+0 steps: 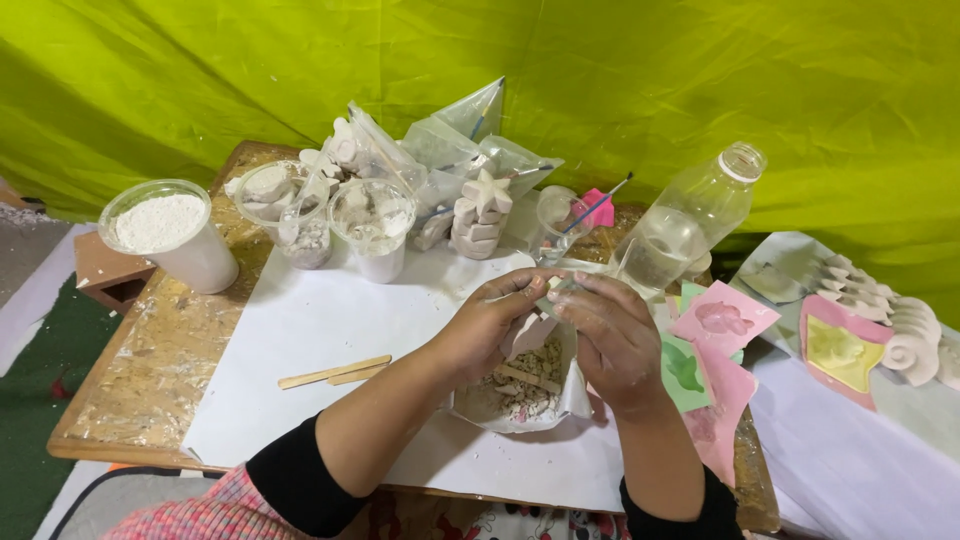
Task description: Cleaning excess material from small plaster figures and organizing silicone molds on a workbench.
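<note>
Both hands meet over a white bag (480, 405) of plaster scraps at the near edge of the white paper (300, 340); the left hand (487, 325) and right hand (612, 338) pinch a small pale plaster piece (527, 330) between curled fingertips. It looks brittle, so a hard squeeze could snap it, or it could slip into the bag. Its shape is hidden by the fingers. Farther back, an elbow nudge could tip the open bottle (690, 215) or the tub of white powder (165, 232).
</note>
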